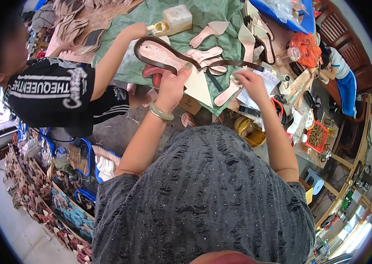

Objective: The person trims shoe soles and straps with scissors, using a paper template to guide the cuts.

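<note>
Sole [159, 53] is clamped in L hand [173, 90], thumb on top, pointed end nearest the body. Brown strip [238, 64] is wrapped round its far, rounded end, then led off R, past the fingertips of R hand [252, 83]. R fingers are curled; whether strip or the loose sole [228, 94] below them is pinched can't be told.

Risks, as judged: strip could be twisted or pulled off the edge if unevenly tensioned, its span R of L grip being unsupported. Sole could be swivelled, as it's held by one hand only. Loose soles btwn the hands could be snagged by strip. Jug [179, 20], just beyond L grip, could be knocked if sole is swung outward, esp. w/ co-worker's hand [136, 31] beside it.

Count, grip outward: held sole 1; brown strip 1; bangle [161, 112] on L wrist 1; loose soles nr grip approx. 4; jug 1; pile [256, 33] beyond R hand, overlapped, uncountable; orange bag [304, 48] 1, farther R; blue tub [288, 13] 1, beyond that pile.
</note>
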The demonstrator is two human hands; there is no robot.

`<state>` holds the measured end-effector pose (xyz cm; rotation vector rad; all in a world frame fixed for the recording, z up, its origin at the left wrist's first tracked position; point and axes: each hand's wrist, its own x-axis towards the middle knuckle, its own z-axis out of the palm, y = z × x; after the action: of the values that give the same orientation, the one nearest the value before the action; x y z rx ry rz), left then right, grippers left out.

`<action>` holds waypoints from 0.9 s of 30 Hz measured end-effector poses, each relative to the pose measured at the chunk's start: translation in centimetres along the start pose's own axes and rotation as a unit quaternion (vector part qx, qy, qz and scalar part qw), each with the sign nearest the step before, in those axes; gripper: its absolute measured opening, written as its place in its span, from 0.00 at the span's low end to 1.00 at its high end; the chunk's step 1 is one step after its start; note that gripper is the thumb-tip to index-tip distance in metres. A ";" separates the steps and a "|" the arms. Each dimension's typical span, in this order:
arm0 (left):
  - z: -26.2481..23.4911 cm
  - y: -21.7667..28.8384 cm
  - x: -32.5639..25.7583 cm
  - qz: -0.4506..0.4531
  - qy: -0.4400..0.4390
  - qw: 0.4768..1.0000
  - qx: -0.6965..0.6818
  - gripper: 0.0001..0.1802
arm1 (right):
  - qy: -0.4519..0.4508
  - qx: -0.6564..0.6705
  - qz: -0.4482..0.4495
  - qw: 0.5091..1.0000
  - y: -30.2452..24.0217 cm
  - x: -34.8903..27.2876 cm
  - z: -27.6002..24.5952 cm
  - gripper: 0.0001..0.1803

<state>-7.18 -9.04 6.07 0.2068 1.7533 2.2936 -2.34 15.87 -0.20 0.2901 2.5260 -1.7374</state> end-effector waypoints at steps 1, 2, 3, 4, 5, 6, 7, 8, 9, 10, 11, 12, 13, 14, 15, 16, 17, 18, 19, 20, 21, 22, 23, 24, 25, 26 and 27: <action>0.5 0.9 -0.8 -0.017 0.008 1.000 0.012 0.14 | -0.051 0.076 -0.021 0.996 -2.3 0.4 1.4 0.15; 0.5 1.1 -1.0 -0.041 0.019 0.999 0.020 0.14 | -0.096 0.161 -0.015 0.982 -4.6 0.8 3.0 0.15; 0.4 1.1 -1.0 -0.030 0.026 0.999 0.022 0.14 | -0.140 0.170 -0.041 0.975 -5.9 1.3 4.1 0.16; 0.3 0.7 -1.1 -0.064 0.023 0.997 0.030 0.14 | -0.138 0.155 -0.043 0.977 -5.2 1.6 5.3 0.16; 0.1 0.3 -0.9 -0.096 0.017 0.995 0.038 0.14 | -0.132 0.140 -0.047 0.980 -4.4 1.9 6.6 0.16; -0.4 -0.6 -0.9 -0.073 0.005 0.995 0.066 0.14 | -0.092 0.078 -0.055 0.991 -4.8 1.6 7.4 0.16; -0.6 -1.4 -0.9 -0.050 -0.008 0.994 0.094 0.14 | -0.048 0.016 -0.064 0.997 -5.1 0.7 7.8 0.16; -0.7 -2.0 -0.8 -0.129 -0.045 0.984 0.118 0.17 | -0.021 0.006 -0.072 0.997 -4.5 -0.1 7.7 0.15; -0.7 -2.8 -0.8 -0.208 -0.077 0.965 0.140 0.21 | 0.003 -0.003 -0.079 0.997 -3.1 -0.9 7.5 0.15; 0.2 -4.1 -0.8 -0.149 -0.092 0.965 0.198 0.24 | 0.045 0.055 -0.037 0.997 -1.5 -1.9 7.1 0.14; 1.2 -5.5 -0.9 -0.090 -0.103 0.957 0.255 0.28 | 0.082 0.113 0.005 0.990 0.3 -2.7 6.5 0.14; 2.3 -6.7 -1.0 -0.031 -0.113 0.968 0.224 0.30 | 0.079 0.164 0.032 0.983 2.7 -3.3 4.5 0.13; 2.9 -7.4 -1.1 0.024 -0.126 0.973 0.190 0.33 | 0.122 0.213 -0.004 0.969 3.5 -4.2 2.2 0.13; 2.9 -7.5 -0.7 0.027 -0.127 0.973 0.189 0.33 | 0.202 0.201 0.025 0.958 6.9 -4.9 -1.1 0.14; 2.7 -7.4 -0.8 -0.010 -0.157 0.976 0.150 0.33 | 0.203 -0.152 -0.029 0.967 8.9 -6.0 -5.2 0.16; 2.5 -7.5 -0.6 -0.046 -0.189 0.975 0.109 0.33 | 0.281 0.007 0.008 0.960 9.0 -6.9 -7.8 0.16; 2.1 -7.9 -0.2 -0.046 -0.188 0.975 0.106 0.33 | 0.353 0.165 0.047 0.920 9.2 -7.7 -9.9 0.17; 1.5 -8.5 0.2 -0.050 -0.208 0.972 0.093 0.32 | 0.411 0.257 0.072 0.871 10.6 -8.5 -12.5 0.16; 1.2 -9.0 0.6 -0.056 -0.229 0.968 0.080 0.32 | 0.465 0.345 0.096 0.810 11.8 -9.3 -14.5 0.16; 1.3 -8.8 0.8 -0.060 -0.233 0.968 0.075 0.32 | 0.469 0.340 0.099 0.809 12.8 -10.1 -15.2 0.16; 1.6 -8.0 1.1 -0.070 -0.230 0.970 0.032 0.32 | 0.464 0.287 0.099 0.832 13.7 -11.0 -15.6 0.16; 1.9 -7.4 1.4 -0.079 -0.227 0.971 -0.012 0.33 | 0.458 0.234 0.099 0.852 14.6 -12.0 -16.0 0.15; 2.0 -7.1 1.6 -0.084 -0.229 0.970 -0.015 0.33 | 0.421 0.068 0.134 0.894 14.0 -12.0 -14.7 0.15; 1.9 -7.1 2.0 -0.087 -0.225 0.970 -0.020 0.35 | 0.385 0.057 0.083 0.917 10.0 -10.6 -10.3 0.15; 2.3 -6.6 2.4 -0.089 -0.229 0.969 -0.028 0.38 | 0.301 -0.099 0.119 0.941 9.8 -10.2 -9.2 0.15; 2.9 -6.0 2.8 -0.084 -0.224 0.970 -0.032 0.40 | 0.303 -0.038 0.098 0.947 10.6 -9.2 -6.3 0.13; 2.6 -6.3 3.5 -0.084 -0.225 0.970 -0.032 0.40 | 0.260 0.106 0.108 0.954 7.6 -7.6 -2.2 0.12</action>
<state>-9.14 -4.15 0.55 0.5023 1.4071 1.9836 6.72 19.67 -5.15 1.1290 2.4746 -2.0535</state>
